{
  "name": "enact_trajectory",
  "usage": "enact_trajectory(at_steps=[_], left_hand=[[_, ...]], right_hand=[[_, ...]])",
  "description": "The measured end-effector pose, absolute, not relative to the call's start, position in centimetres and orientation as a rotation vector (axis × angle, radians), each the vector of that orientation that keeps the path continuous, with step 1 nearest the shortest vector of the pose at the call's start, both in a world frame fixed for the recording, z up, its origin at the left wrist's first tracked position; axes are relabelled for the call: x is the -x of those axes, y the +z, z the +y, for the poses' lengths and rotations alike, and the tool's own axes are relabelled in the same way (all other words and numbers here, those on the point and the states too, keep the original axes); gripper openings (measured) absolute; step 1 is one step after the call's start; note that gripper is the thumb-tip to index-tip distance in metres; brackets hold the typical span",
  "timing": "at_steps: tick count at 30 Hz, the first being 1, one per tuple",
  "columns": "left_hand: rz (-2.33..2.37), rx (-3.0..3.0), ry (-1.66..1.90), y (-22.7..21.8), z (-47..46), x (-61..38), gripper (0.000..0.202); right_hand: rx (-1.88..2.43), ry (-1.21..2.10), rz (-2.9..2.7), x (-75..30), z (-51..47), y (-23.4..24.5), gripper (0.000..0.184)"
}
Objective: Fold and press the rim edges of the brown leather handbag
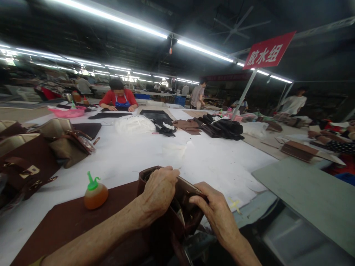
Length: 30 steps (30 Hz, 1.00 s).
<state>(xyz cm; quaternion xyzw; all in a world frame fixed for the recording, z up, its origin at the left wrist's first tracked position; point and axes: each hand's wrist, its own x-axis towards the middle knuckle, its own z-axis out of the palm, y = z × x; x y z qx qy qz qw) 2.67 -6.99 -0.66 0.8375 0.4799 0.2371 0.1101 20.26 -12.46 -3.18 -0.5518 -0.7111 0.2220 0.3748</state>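
A dark brown handbag (194, 221) is tilted at the table's near edge, its mouth facing up and a lighter lining showing inside. My left hand (162, 190) curls over the bag's rim, fingers bent and closed on it; the fingertips are partly hidden. At the other end of the same rim, my right hand (215, 207) pinches the edge between thumb and fingers. Under my left forearm lies a flat brown leather sheet (69, 210). On that sheet stands a squeeze bottle (96, 195) with amber liquid and a green spout.
Brown handbags (27, 162) with metal clasps crowd the table's left side. Across the white tabletop (222, 166) lie black leather pieces (222, 127), a white plastic bundle (134, 125) and a pink basin (66, 112). A co-worker in red (119, 98) sits opposite. A grey board (310, 192) is at right.
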Motion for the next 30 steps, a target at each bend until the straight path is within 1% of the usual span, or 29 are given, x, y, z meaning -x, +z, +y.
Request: enact_trajectory(at_steps=[5,12,19,27,30], left_hand=[[1.428,-2.478,0.664,-0.6,-6.9,-2.5,0.021],[1.443,-2.452,0.595,-0.1,-7.1,-2.4,0.021],[1.39,-2.434,0.69,-0.5,-6.9,-2.4,0.021],[1.392,-2.433,0.704,-0.6,-6.9,-2.4,0.018],[1.406,-2.438,0.701,-0.5,-6.8,-2.5,0.018]], right_hand=[[1.518,0.524,-1.76,-19.9,-12.2,-3.1,0.008],[1.452,0.566,-1.74,-19.5,-11.9,-2.8,0.019],[1.481,0.626,-1.66,-19.3,-11.9,-2.7,0.025],[1.555,0.502,-1.654,-19.0,-12.0,-3.1,0.026],[1.564,0.304,-1.739,-18.9,-12.0,-2.9,0.019]])
